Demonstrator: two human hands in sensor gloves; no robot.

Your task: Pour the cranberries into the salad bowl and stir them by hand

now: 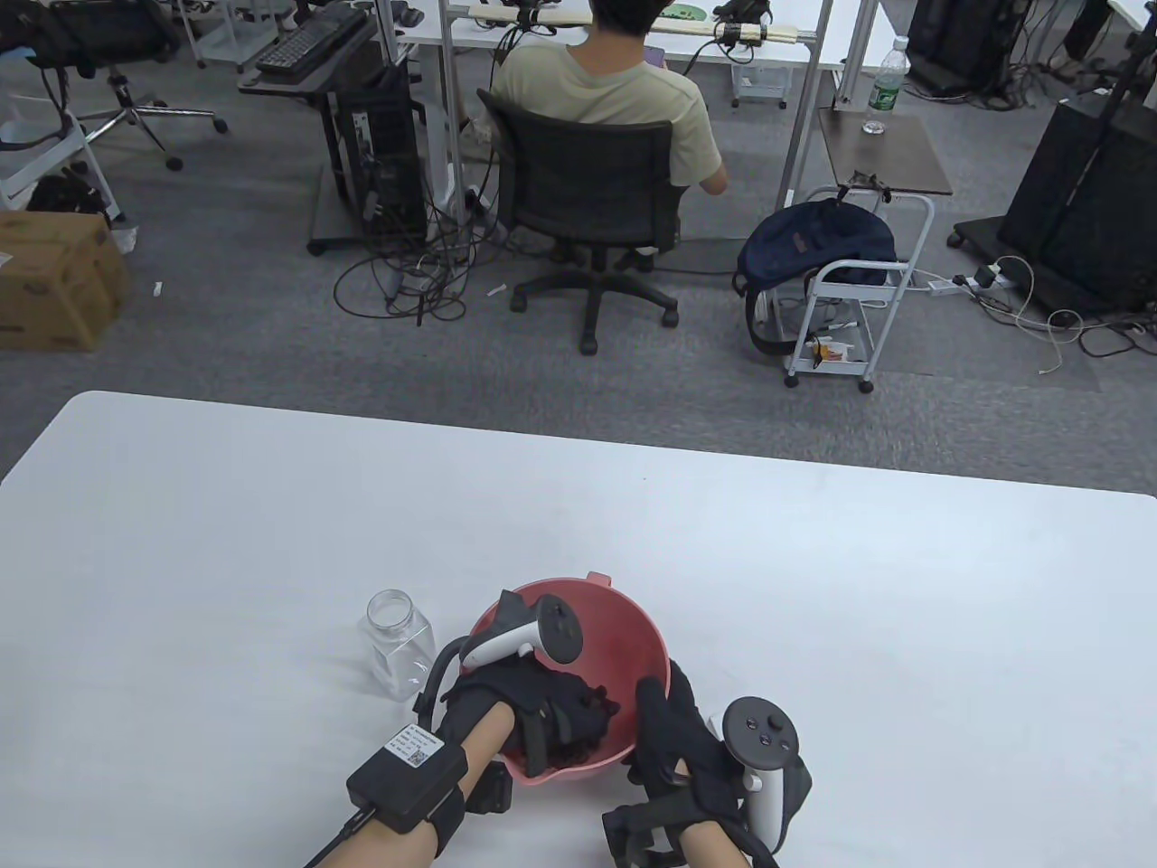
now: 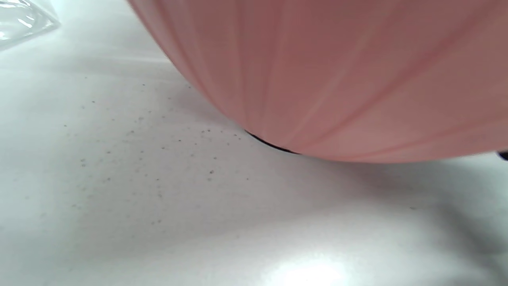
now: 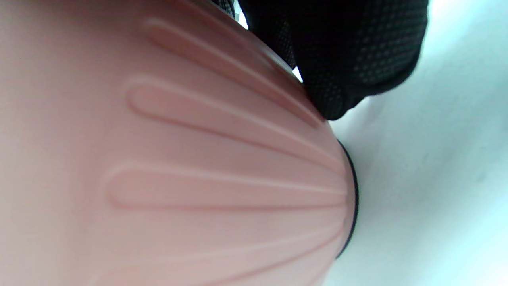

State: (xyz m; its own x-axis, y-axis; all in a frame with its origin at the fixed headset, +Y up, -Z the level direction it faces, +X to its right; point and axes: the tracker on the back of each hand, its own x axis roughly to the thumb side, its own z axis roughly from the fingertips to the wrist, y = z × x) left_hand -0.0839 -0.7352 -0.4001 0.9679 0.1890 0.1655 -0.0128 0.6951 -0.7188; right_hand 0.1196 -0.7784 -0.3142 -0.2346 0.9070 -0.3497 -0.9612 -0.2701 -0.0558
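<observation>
Left hand [image 1: 533, 696] is down inside the salad bowl [image 1: 633, 624], fingers dipped into the dark heap of cranberries [image 1: 592, 723] at the bottom. I can't tell whether those fingers are spread or bunched; the black glove blends right into the fruit. Right hand [image 1: 673, 732] is on the bowl's near right side, fingers reaching up the outer wall toward the rim. In the right wrist view a gloved fingertip [image 3: 341, 67] is pressed flat against the ribbed pink outside, so it looks like steadying, not a pinch.

The bowl sits on the white table [image 1: 226, 506], near the front edge, and there's a thin dark ring under its base in both wrist views, probably a grip foot. The clear jar [image 1: 398, 642] stands upright just left of the bowl, lid off, and looks empty, so I'd guess the pour is done and this is the stirring part.

Handling-wise: the bowl looks like light, stiff plastic, so it'll likely skate or tip if the stirring hand drags hard. Bracing it on the outer wall or rim seems the right spot, and the ribs give some bite. The berries look small, loose and probably a bit sticky, so slow scoops from underneath should work better than fast swipes that'd flick them over the edge.
</observation>
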